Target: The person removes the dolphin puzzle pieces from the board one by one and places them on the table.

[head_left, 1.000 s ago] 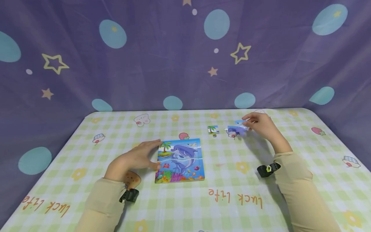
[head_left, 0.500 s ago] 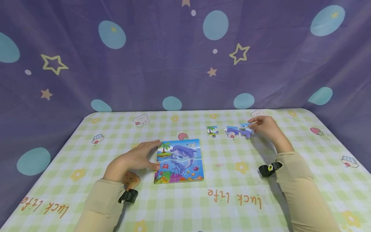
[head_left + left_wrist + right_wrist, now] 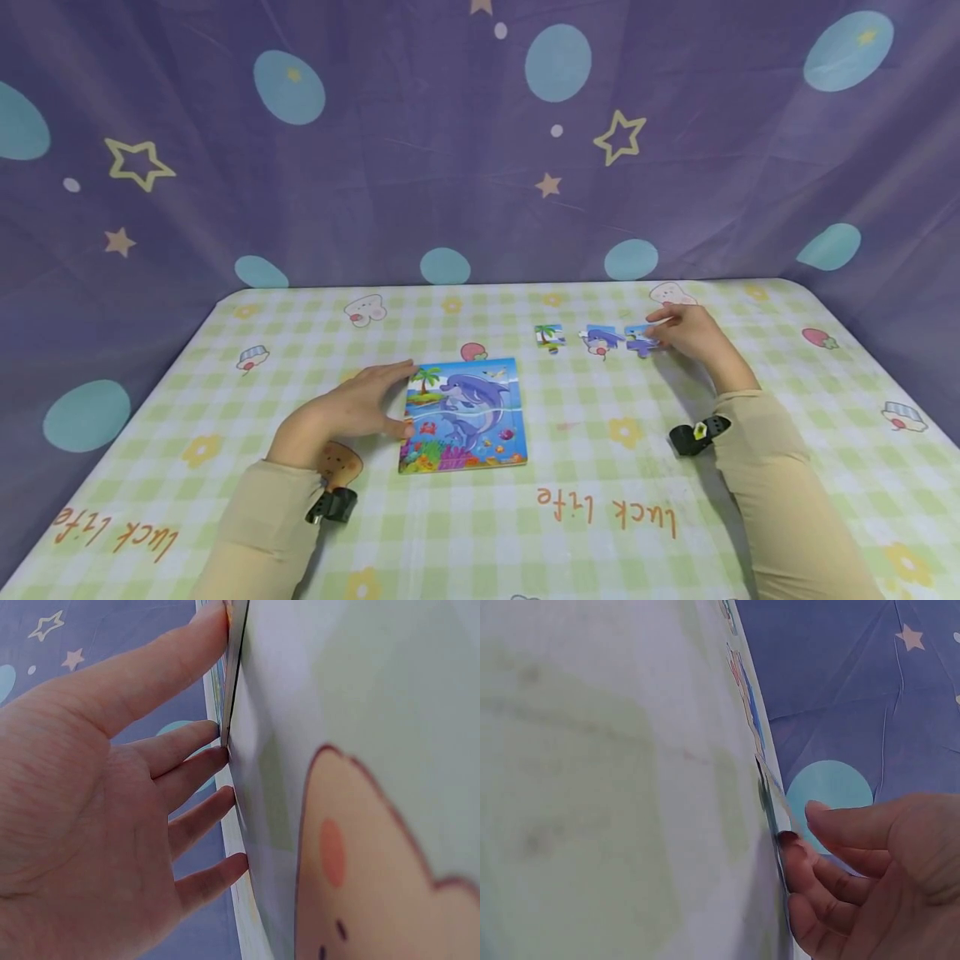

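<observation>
A square dolphin jigsaw puzzle (image 3: 465,417) lies flat on the table, its picture showing a dolphin, a palm tree and coral. At its left edge my left hand (image 3: 348,408) rests with thumb and fingers spread and relaxed; the left wrist view shows the thumb and some fingertips (image 3: 217,729) right at the board's side. Farther back on the right, my right hand (image 3: 686,337) pinches a blue jigsaw piece (image 3: 639,340) by its right side, low over the tablecloth. To the left of that piece lie a dolphin piece (image 3: 602,338) and a palm-tree piece (image 3: 550,336).
A green-and-white checked tablecloth (image 3: 585,550) with printed flowers, fruit and lettering covers the table. Behind it hangs a purple curtain (image 3: 375,183) with stars and blue ovals. A black camera strap (image 3: 332,505) is on each wrist.
My right hand has moved the pinched piece slightly right and down, away from the dolphin piece, and straightened it into the row. The left hand and the puzzle have stayed in place.
</observation>
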Tool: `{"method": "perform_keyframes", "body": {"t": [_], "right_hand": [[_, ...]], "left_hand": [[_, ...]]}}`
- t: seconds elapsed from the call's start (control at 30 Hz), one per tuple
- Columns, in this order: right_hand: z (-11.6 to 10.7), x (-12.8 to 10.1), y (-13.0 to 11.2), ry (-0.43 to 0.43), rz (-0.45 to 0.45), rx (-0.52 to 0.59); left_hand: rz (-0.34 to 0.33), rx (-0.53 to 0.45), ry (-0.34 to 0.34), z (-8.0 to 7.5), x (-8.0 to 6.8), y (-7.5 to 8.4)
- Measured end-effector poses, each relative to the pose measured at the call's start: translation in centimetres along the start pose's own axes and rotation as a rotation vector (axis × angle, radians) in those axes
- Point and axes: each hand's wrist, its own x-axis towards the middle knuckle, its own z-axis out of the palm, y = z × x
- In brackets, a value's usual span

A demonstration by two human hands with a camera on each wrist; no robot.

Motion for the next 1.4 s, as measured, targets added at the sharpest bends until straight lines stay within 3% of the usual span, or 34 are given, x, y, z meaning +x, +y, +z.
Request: {"method": "perform_keyframes", "body": {"t": [0.3, 0.53, 1.4], "right_hand": [[-0.4, -0.4, -0.9, -0.023, 0.014, 0.009], [-0.1, -0.8, -2.9, -0.045, -0.046, 0.007], [6.9, -2.8, -9.9, -0.167, -0.211, -0.008]], "left_hand": [[-0.002, -0.003, -0.002, 0.0, 0.0, 0.0], [-0.001, -0.004, -0.007, 0.0, 0.0, 0.0], [0.033, 0.021, -0.038, -0.4, 0.0, -0.3]]}}
